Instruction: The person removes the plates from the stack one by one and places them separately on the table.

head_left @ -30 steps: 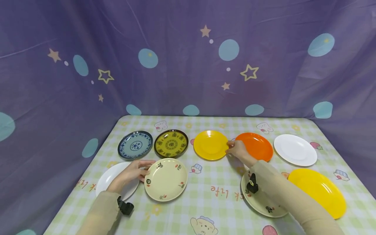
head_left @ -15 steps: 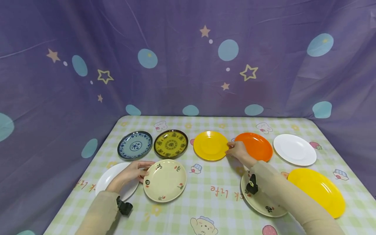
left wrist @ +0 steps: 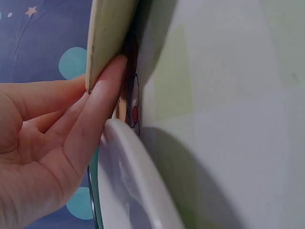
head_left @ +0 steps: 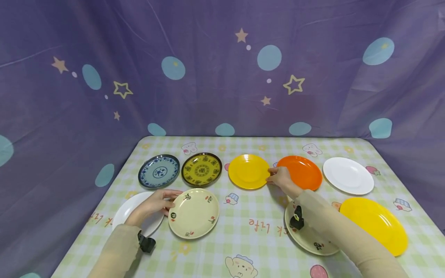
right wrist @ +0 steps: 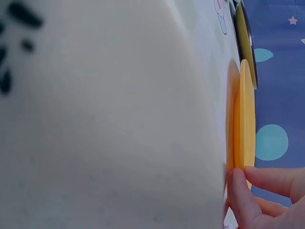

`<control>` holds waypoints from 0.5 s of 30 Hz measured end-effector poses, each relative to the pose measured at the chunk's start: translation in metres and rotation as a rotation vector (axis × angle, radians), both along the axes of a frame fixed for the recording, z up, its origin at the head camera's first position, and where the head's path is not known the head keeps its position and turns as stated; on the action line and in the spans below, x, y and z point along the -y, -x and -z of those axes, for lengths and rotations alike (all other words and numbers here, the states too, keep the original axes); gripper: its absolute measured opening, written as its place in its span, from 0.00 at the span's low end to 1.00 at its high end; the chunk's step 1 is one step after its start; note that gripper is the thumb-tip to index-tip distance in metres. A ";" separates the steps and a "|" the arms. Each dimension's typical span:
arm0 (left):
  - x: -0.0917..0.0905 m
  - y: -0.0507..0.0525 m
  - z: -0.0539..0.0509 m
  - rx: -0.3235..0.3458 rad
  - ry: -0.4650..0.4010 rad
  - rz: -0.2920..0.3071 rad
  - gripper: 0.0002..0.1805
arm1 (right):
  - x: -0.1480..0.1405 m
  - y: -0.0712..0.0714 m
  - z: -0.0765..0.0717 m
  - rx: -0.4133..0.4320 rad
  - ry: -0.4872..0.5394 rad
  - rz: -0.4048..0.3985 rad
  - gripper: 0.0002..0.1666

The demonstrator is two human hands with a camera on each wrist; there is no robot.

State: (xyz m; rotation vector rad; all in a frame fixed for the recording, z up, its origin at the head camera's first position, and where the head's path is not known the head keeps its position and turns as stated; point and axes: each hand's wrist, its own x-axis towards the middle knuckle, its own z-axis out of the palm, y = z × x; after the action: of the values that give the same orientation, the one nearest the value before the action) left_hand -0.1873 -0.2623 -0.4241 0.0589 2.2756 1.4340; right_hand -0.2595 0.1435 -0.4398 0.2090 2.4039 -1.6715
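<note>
My left hand [head_left: 155,205] pinches the left rim of a cream plate [head_left: 194,214] with small dark and red motifs. Seen in the left wrist view, the fingers lie under that plate's edge [left wrist: 107,40], which is off the cloth at the rim. A yellow plate [head_left: 248,172] in the back row has its right rim pinched by the thumb and fingers of my right hand [head_left: 281,178]. The right wrist view shows this yellow plate [right wrist: 246,119] edge-on, between thumb and fingertip. Behind the left hand, a white plate [head_left: 126,209] is partly covered.
Across the back stand a blue-patterned plate [head_left: 159,172], an olive patterned plate [head_left: 201,170], an orange plate [head_left: 304,173] and a white plate [head_left: 348,175]. Below my right forearm lies another cream plate [head_left: 302,240], partly hidden; a larger yellow plate [head_left: 375,224] is beside it.
The cream plate in my left hand has shifted very slightly left. Both hands keep their holds, and the other plates stay put.
</note>
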 end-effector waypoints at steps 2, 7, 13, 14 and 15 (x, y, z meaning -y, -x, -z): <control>0.001 0.000 0.001 -0.008 0.004 0.012 0.26 | 0.000 -0.001 -0.001 -0.005 -0.003 0.000 0.30; 0.002 0.000 0.000 -0.030 0.003 0.055 0.27 | 0.001 -0.005 0.000 -0.024 -0.006 -0.001 0.30; 0.002 0.000 0.001 -0.048 0.028 0.056 0.26 | 0.000 -0.008 0.000 -0.041 -0.026 -0.014 0.31; 0.002 0.000 0.001 -0.051 0.035 0.060 0.26 | 0.000 -0.009 0.000 -0.047 -0.031 -0.020 0.30; 0.002 0.000 0.001 -0.053 0.042 0.058 0.26 | 0.000 -0.009 0.000 -0.052 -0.041 -0.024 0.30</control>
State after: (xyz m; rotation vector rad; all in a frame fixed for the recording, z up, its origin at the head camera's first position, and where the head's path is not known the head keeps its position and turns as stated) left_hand -0.1873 -0.2642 -0.4249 0.1505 2.3264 1.3708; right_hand -0.2504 0.1433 -0.4394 0.1443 2.4703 -1.6389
